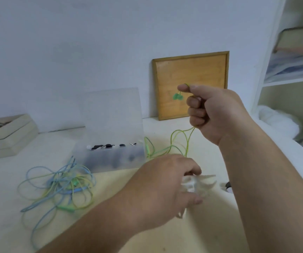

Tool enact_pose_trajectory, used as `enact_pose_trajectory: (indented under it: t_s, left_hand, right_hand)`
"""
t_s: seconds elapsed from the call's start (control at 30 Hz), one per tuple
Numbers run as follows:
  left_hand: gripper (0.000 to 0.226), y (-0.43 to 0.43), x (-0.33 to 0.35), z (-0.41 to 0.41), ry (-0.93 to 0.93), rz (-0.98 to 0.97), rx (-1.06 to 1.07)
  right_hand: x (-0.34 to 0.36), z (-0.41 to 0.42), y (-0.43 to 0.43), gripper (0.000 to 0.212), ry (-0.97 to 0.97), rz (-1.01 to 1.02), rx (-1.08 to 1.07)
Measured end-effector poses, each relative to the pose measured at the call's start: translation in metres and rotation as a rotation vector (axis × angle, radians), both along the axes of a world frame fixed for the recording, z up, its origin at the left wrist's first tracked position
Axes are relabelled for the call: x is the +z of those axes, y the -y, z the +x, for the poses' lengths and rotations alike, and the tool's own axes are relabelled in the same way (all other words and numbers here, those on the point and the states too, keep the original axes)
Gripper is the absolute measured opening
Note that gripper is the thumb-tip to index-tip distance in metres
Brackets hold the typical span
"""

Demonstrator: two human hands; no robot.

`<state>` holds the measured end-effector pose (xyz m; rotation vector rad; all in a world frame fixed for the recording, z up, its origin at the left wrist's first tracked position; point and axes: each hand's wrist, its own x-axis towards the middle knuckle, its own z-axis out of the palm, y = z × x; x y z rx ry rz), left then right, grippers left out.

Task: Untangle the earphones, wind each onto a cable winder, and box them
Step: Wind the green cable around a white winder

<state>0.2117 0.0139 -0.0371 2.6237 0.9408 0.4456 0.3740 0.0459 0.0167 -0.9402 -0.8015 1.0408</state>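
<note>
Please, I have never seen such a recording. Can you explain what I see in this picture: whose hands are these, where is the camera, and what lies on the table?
There is no machine here. A person works with bare hands, and one camera worn on the head looks forward and down at them. The right hand is raised and pinches a green earphone cable; its two earbuds hang just below the fingertips. The left hand, lower, grips a pale thing that is too blurred to name. On the table lie a tangle of blue and yellow-green cables and a clear box with its lid open. A wooden board leans against the wall.
</note>
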Motion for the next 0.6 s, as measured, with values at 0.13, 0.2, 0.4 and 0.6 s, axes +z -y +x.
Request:
enact_pose_trajectory:
  t_s: [0.13, 0.2, 0.4, 0.6]
  left_hand:
    - [0.041, -0.023, 0.030, -0.051, 0.112, -0.510, -0.135]
    - [0.043, -0.035, 0.034, -0.076, 0.331, -0.730, -0.137]
    - [0.043, -0.053, 0.016, -0.103, 1.150, -0.950, 0.171]
    - [0.038, -0.055, 0.015, -0.103, 1.374, -0.888, 0.200]
  right_hand:
    - [-0.002, 0.000, -0.006, 0.024, -0.011, 0.053, -0.062]
    - [-0.003, 0.000, -0.006, 0.024, 0.056, 0.073, -0.083]
    - [-0.008, -0.038, 0.005, 0.022, 0.645, 0.075, 0.129]
    - [-0.009, -0.073, 0.020, 0.022, 1.002, 0.093, 0.345]
